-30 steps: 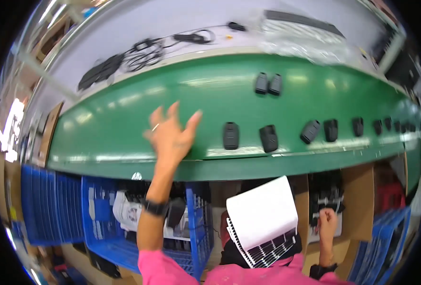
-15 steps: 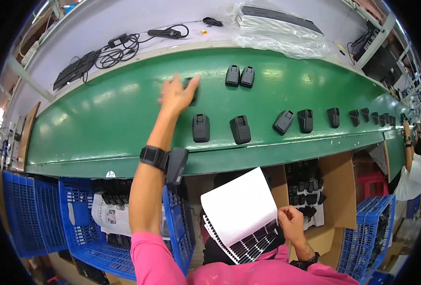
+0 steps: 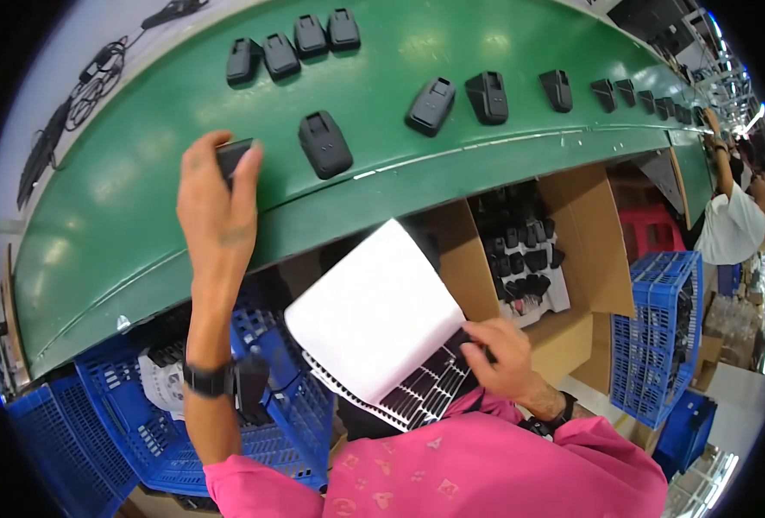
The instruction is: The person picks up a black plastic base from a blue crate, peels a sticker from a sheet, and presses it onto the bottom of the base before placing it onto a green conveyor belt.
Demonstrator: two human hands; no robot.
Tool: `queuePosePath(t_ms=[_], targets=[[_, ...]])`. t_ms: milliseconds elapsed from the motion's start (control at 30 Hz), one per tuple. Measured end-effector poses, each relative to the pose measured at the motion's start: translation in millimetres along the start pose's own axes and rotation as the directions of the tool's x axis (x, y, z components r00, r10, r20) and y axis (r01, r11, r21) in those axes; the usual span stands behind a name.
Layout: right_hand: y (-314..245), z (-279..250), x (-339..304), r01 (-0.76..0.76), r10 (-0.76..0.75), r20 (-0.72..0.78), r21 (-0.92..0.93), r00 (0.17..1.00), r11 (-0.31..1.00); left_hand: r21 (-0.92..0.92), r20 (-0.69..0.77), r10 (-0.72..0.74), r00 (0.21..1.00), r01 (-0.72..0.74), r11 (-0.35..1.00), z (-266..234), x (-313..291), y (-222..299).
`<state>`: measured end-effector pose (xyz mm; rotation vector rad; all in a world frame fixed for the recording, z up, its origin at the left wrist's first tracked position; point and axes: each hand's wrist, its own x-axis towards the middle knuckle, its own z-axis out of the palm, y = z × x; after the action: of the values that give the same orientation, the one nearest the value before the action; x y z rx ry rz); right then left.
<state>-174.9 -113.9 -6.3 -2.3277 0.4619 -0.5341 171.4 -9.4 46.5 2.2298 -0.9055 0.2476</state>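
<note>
My left hand (image 3: 217, 194) is closed around a black plastic device (image 3: 236, 158) at the left end of the front row on the green bench, fingers and thumb on its sides. Right of it stands another black device (image 3: 324, 145), apart from the hand. Against my lap lies a stack of sticker sheets (image 3: 425, 388), black strips on white backing, with a white sheet (image 3: 374, 315) folded back over it. My right hand (image 3: 505, 358) is at the stack's right edge, thumb and forefinger pinching a small black piece that looks like a sticker. A dark block hangs beside my left wristband.
Several black devices (image 3: 311, 36) stand together farther back on the green bench (image 3: 166, 112), and others run off rightward. Below the bench are blue crates (image 3: 132, 432) at left, a cardboard box (image 3: 585, 242) of black parts and a blue crate (image 3: 654, 337) at right. A co-worker (image 3: 732, 216) is far right.
My left hand has left the device at the back group and come nearer, onto the front-row device. A small dark piece now shows in my right fingers. The view has shifted.
</note>
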Motion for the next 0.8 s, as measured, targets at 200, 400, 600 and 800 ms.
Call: queuePosePath(t_ms=[200, 400, 600, 800], targets=[[-3, 15, -17, -0.102, 0.104, 0.018, -0.100, 0.994, 0.990, -0.919, 0.363, 0.005, 0.932, 0.357, 0.164, -5, -123, 103], [-2, 17, -14, -0.184, 0.184, 0.037, -0.002, 0.982, 0.983, -0.752, 0.650, -0.003, 0.760, 0.643, 0.143, 32, -165, 103], [-9, 15, -15, -0.164, 0.168, -0.057, 0.073, 0.984, 0.984, -0.713, 0.680, 0.094, 0.728, 0.625, 0.318, 36, -133, 90], [-4, 21, -18, -0.025, 0.015, -0.112, -0.089, 0.994, 0.996, -0.765, 0.644, 0.054, 0.763, 0.643, 0.034, 42, -146, 93]])
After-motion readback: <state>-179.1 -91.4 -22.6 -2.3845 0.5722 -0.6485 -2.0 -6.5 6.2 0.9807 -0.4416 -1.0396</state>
